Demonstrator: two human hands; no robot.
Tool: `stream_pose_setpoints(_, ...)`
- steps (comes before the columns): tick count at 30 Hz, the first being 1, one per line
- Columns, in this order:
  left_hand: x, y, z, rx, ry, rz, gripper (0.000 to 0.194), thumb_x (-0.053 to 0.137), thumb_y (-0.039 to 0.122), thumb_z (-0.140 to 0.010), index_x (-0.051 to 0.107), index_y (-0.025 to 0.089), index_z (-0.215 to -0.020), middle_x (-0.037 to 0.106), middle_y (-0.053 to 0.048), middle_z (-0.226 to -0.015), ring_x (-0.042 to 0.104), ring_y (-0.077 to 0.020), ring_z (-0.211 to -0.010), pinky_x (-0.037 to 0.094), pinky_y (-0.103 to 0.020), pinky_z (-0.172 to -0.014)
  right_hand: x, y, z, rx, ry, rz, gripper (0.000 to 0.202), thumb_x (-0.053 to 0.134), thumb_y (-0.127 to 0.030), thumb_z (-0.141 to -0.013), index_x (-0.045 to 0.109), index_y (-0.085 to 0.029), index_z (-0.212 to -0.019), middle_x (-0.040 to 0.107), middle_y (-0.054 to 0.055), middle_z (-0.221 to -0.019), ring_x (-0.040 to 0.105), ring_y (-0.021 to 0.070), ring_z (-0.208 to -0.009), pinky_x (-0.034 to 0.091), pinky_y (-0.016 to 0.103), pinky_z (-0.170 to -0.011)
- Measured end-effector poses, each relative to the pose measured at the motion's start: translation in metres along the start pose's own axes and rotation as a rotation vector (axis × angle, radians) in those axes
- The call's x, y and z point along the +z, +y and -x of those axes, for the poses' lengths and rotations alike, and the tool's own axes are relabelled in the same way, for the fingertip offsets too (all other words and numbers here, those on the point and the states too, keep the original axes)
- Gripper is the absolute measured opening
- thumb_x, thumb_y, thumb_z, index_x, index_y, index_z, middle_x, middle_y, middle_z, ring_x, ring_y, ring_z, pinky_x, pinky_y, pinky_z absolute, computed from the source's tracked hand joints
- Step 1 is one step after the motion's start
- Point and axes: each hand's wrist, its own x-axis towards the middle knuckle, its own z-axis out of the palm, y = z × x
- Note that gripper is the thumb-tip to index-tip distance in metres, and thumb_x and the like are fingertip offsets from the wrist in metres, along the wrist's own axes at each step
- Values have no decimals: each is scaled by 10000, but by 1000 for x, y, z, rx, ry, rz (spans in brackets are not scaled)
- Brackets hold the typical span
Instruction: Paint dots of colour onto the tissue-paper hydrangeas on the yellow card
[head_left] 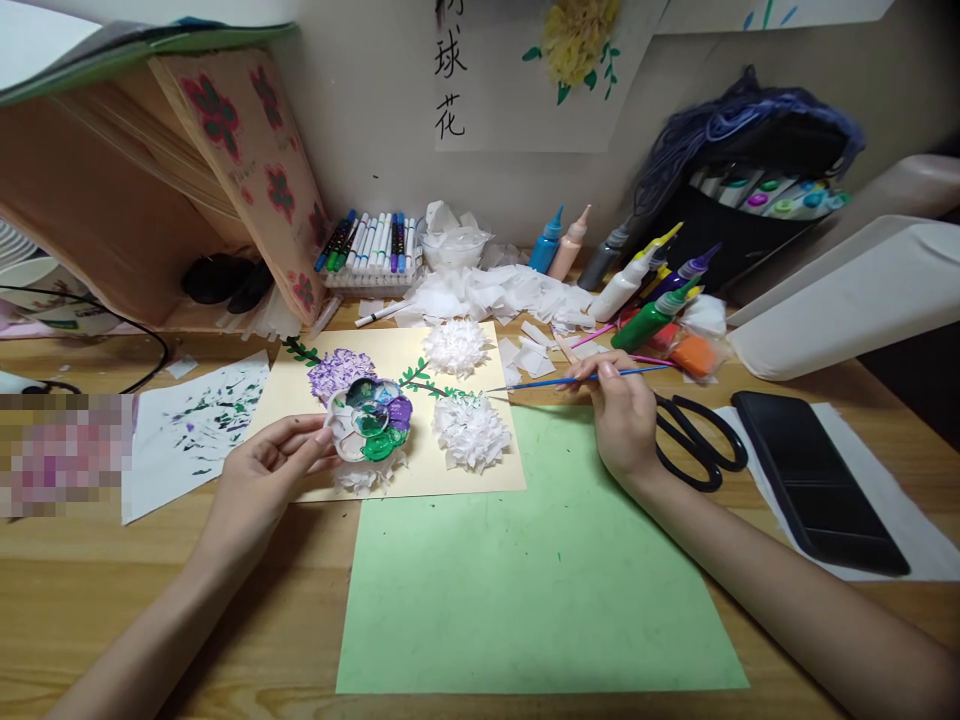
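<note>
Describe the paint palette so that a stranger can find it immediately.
On the wooden table lies a cream sheet. Over it, the left hand holds the scalloped palette. Unlike the fluffy flowers nearby, it has wells of green and purple paint.

Palette (370, 421) looks like shiny plastic, paint (385, 446) on it kinda glossy too. White flowers (472, 436) are rough, ruffly paper, green sheet (540, 590) looks matt, counter (90, 580) is satiny wood.

Palette (371, 420): white; wells green, purple, blue. Paintbrush (551, 381): blue handle. Card (390, 345): cream; 1 purple-and-white flower (341, 372), 3 white flowers (472, 437), green sprigs (420, 380). Large sheet (540, 590): light green. Paper (225, 410): white, green-and-purple smears. Box (244, 185): peach, red-and-green floral motifs.
</note>
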Motion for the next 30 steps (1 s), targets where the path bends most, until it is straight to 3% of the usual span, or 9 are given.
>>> stream_pose_setpoints(4,1,1,3,8,-22,13,350,774,427,-652,674,186,-886,708,-4,-880,682,-130,-740,580,-178,-700,2,-3,5,-109,59,-28,213,427,-296,-905,577,-217,-777,571,14,-779,587,159,-759,466,315,-667)
stream_pose_setpoints(6,3,2,5,10,-34,22,350,775,420,-653,673,181,-888,707,-5,-853,682,-129,-711,582,-182,-685,5,-8,14,-203,22,-20,203,421,-281,-903,594,-229,-810,593,18,-795,598,177,-831,472,338,-712)
stream_pose_setpoints(8,6,3,6,16,-39,42,348,779,413,-650,673,174,-879,703,-6,-841,680,-126,-704,580,-181,-681,9,-15,25,-315,-116,29,195,412,-263,-902,605,-243,-886,634,27,-835,605,193,-879,471,364,-753)
stream_pose_setpoints(12,11,3,8,22,-66,84,335,773,399,-663,670,161,-875,701,-16,-857,679,-127,-740,576,-182,-697,16,-32,44,-461,-554,173,246,394,-229,-902,592,-220,-1047,679,64,-974,605,193,-934,483,361,-795)
stream_pose_setpoints(15,14,2,9,34,-92,109,325,763,394,-675,664,152,-869,706,-24,-854,678,-131,-756,573,-191,-713,21,-38,48,-523,-680,217,266,393,-191,-898,576,-197,-1091,686,73,-1008,606,176,-956,500,326,-802)
stream_pose_setpoints(27,16,7,12,46,-116,73,383,740,456,-662,661,151,-880,709,-59,-906,686,-205,-827,584,-293,-760,23,-36,49,-565,-706,288,311,430,-147,-859,568,-210,-1131,696,61,-998,598,186,-944,522,332,-772)
stream_pose_setpoints(30,15,6,11,48,-98,56,406,739,471,-656,664,150,-893,710,-66,-922,686,-210,-824,585,-304,-768,18,-29,46,-525,-497,245,280,399,-202,-873,596,-249,-1067,696,55,-950,599,220,-895,496,388,-736)
